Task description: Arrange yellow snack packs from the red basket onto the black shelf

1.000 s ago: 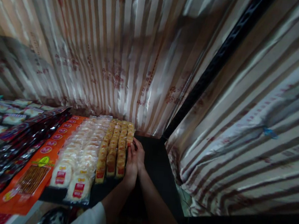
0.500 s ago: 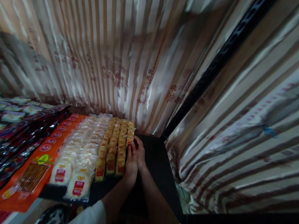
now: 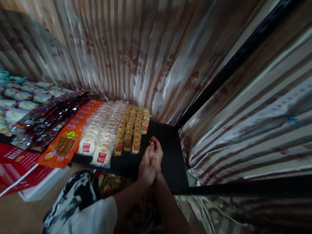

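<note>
My left hand [image 3: 146, 168] and my right hand [image 3: 157, 154] lie against each other over the black shelf [image 3: 170, 143], palm side to palm side. Their fingers are stretched out, and nothing shows between them, though the space between the palms is hidden. Just left of them, apart from my fingers, stand rows of small yellow packaged cakes [image 3: 128, 132]. Three rows are long; a shorter fourth row [image 3: 145, 121] sits at the back right. Beside these are clear-wrapped round white crackers [image 3: 102, 156] with red labels.
Orange snack packets [image 3: 65, 146], dark shiny packets [image 3: 51, 120] and white packets [image 3: 15, 114] line the shelf leftward. A red basket [image 3: 3, 167] stands below at left. A black post [image 3: 218, 90] rises at the right, before striped plastic sheeting [image 3: 141, 47].
My hands have come away from the right end of the yellow cakes, back toward me, and now meet each other. The view has shifted, showing more of the floor and basket.
</note>
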`<state>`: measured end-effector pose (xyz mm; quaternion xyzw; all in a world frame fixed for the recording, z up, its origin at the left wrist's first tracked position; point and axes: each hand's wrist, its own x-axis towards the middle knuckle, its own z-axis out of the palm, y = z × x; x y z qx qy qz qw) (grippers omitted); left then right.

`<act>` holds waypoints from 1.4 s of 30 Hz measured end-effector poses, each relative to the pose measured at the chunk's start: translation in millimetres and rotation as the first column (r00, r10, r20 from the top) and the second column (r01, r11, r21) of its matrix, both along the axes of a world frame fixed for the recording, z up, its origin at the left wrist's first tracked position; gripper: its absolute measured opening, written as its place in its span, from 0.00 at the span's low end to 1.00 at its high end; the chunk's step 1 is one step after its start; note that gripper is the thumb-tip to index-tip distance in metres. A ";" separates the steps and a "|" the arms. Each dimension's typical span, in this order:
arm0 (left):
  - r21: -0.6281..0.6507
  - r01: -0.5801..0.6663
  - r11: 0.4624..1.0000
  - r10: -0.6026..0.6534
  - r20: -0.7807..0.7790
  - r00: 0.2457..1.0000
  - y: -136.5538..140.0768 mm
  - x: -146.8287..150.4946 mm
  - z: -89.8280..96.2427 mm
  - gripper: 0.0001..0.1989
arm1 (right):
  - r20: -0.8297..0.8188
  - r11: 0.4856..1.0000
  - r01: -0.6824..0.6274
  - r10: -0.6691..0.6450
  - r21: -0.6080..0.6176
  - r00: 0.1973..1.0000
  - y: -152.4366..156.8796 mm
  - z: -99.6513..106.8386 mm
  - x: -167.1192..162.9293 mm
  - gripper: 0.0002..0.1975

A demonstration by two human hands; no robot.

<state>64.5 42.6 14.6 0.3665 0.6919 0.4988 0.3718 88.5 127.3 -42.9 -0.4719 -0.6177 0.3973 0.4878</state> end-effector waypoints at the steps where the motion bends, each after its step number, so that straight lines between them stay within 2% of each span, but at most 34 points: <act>1: 0.024 0.006 1.000 -0.007 0.007 1.000 -13.7 3.4 0.6 0.26 | -0.009 1.000 0.016 -0.016 0.005 1.000 -14.2 0.6 4.2 0.20; 4: 0.088 0.060 0.994 -0.066 0.062 0.996 -57.0 10.5 -2.3 0.25 | 0.038 0.998 0.031 -0.033 0.050 0.999 -57.5 4.9 18.0 0.18; 8: 0.108 0.142 0.984 -0.152 0.089 0.984 -115.7 10.5 -17.5 0.26 | 0.158 0.989 -0.082 0.062 0.121 0.986 -111.3 5.4 35.7 0.17; 11: 0.059 0.157 0.986 -0.161 0.066 0.985 -151.1 2.7 -34.8 0.25 | 0.224 0.976 -0.206 0.185 0.076 0.957 -145.7 -6.2 41.4 0.18; 14: -0.081 0.139 0.987 -0.139 0.003 0.990 -168.8 -12.9 -51.5 0.22 | 0.290 0.969 -0.241 0.244 -0.045 0.926 -171.0 -23.9 36.1 0.21; 17: -0.329 0.116 0.937 -0.175 -0.156 0.972 -168.0 -35.2 -63.9 0.20 | 0.346 0.933 -0.301 0.354 -0.197 0.869 -184.6 -40.3 22.2 0.21; 19: -0.469 0.140 0.872 -0.292 -0.269 0.918 -161.9 -51.9 -71.2 0.20 | 0.381 0.888 -0.359 0.450 -0.289 0.807 -188.6 -48.8 11.3 0.21; 21: -0.542 0.181 0.820 -0.431 -0.379 0.819 -155.5 -68.2 -79.7 0.20 | 0.429 0.848 -0.381 0.518 -0.368 0.740 -190.9 -55.6 1.3 0.20; 24: -0.606 0.262 0.751 -0.608 -0.481 0.631 -148.2 -88.2 -95.6 0.23 | 0.472 0.800 -0.391 0.589 -0.454 0.656 -194.1 -63.3 -8.9 0.19; 25: -0.629 0.284 0.724 -0.649 -0.481 0.589 -146.3 -93.0 -101.4 0.24 | 0.467 0.784 -0.401 0.609 -0.473 0.641 -195.2 -65.3 -10.7 0.20; 27: -0.667 0.306 0.680 -0.698 -0.459 0.550 -142.8 -99.0 -112.7 0.26 | 0.453 0.766 -0.411 0.631 -0.495 0.630 -196.9 -68.5 -12.4 0.21; 31: -0.689 0.259 0.676 -0.698 -0.487 0.525 -137.1 -100.6 -129.2 0.26 | 0.422 0.771 -0.400 0.617 -0.496 0.665 -197.2 -73.8 -9.8 0.25; 34: -0.688 0.214 0.694 -0.675 -0.517 0.527 -133.9 -99.2 -131.9 0.25 | 0.381 0.775 -0.401 0.603 -0.489 0.701 -196.0 -78.8 -6.7 0.26; 38: -0.682 0.229 0.695 -0.685 -0.529 0.501 -131.2 -99.6 -121.5 0.25 | 0.395 0.813 -0.367 0.552 -0.453 0.735 -195.0 -82.4 -5.4 0.24; 42: -0.657 0.297 0.693 -0.706 -0.534 0.467 -131.5 -103.4 -103.5 0.24 | 0.420 0.835 -0.325 0.515 -0.444 0.747 -193.2 -75.8 -3.4 0.21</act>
